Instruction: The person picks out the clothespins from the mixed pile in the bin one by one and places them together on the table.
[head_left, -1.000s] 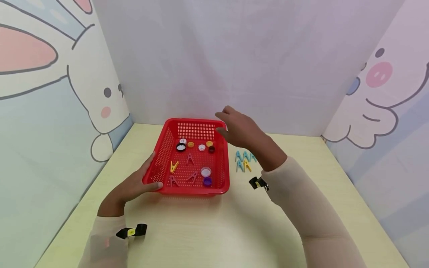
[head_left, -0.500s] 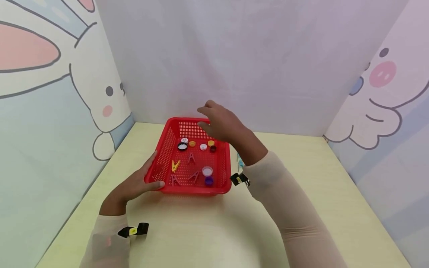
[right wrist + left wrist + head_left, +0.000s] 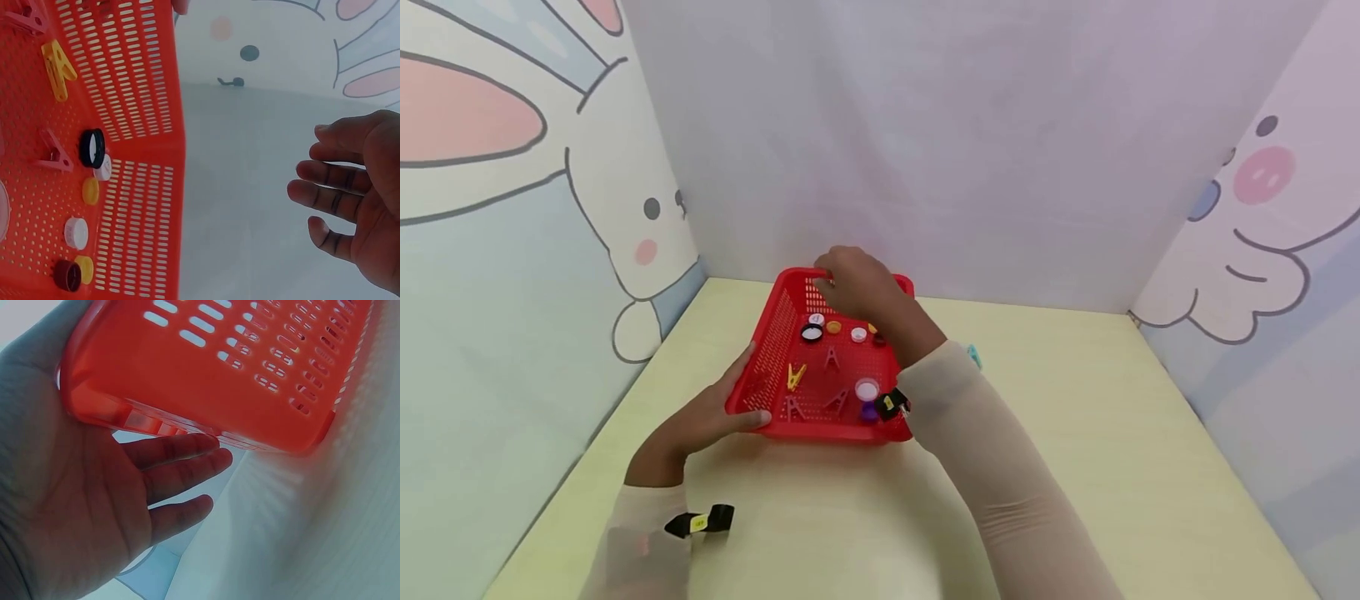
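The red plastic basket (image 3: pixel 820 432) sits on the table with bottle caps and clothes pegs inside. My left hand (image 3: pixel 703 421) rests against its near left corner, thumb over the front rim. In the left wrist view, several fingers (image 3: pixel 181 472) lie fairly straight outside the wall. My right hand (image 3: pixel 857 283) is above the basket's far side, and the right wrist view shows its fingers loosely bent with nothing between them. A yellow peg (image 3: pixel 795 377), pink pegs (image 3: pixel 832 359), a black-rimmed cap (image 3: pixel 812 333) and a white cap (image 3: pixel 76 233) lie in the basket. A purple cap (image 3: pixel 869 412) is partly covered by the right wrist strap.
To the right of the basket a blue peg (image 3: pixel 974 357) shows past my right sleeve, which covers the spot around it. The pale table (image 3: pixel 1075 417) meets a white cloth wall (image 3: pixel 1000 167) behind and cartoon-printed walls on both sides.
My right hand has moved left, from over the basket's right rim to above its far side. My right forearm now covers most pegs beside the basket. The left hand has stayed at its corner.
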Demonstrator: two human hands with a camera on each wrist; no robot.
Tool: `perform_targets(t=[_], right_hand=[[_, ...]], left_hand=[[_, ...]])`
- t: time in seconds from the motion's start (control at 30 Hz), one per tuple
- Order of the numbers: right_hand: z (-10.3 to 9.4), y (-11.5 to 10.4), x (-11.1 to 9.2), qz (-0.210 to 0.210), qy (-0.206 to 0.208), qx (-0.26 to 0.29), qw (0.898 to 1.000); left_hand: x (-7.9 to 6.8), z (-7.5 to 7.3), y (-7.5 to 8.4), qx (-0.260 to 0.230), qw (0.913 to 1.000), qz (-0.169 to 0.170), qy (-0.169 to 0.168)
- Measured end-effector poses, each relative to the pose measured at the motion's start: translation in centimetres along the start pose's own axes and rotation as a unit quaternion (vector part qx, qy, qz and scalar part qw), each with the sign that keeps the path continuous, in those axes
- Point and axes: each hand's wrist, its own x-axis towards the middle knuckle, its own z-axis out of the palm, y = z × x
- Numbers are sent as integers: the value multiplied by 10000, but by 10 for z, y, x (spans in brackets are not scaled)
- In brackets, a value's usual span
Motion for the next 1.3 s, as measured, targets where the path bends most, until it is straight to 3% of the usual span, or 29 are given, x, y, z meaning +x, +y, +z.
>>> perform_targets(t=[0.13,0.33,0.63,0.83,0.93,1.1,1.3], right_hand=[[14,3,7,145,112,59,9998],[39,4,17,458,-144,351,9982],[61,8,30,464,-117,630,9969],[72,16,36,399,-247,1201,9917],[79,20,40,461,-274,1716,9837],[93,26,46,464,-1049,2405,9638],[102,25,48,254,-2052,1715,9632]], left_hand=[[4,4,0,-104,9999,26,-56],[3,2,-1,-41,10000,78,-5],[7,2,-1,-184,9996,178,-70],[9,4,0,-80,9997,192,-101],[9,2,-1,-93,9997,219,-98],[6,-1,-2,-177,9992,329,-117],[3,-3,-4,-128,9991,382,-122]])
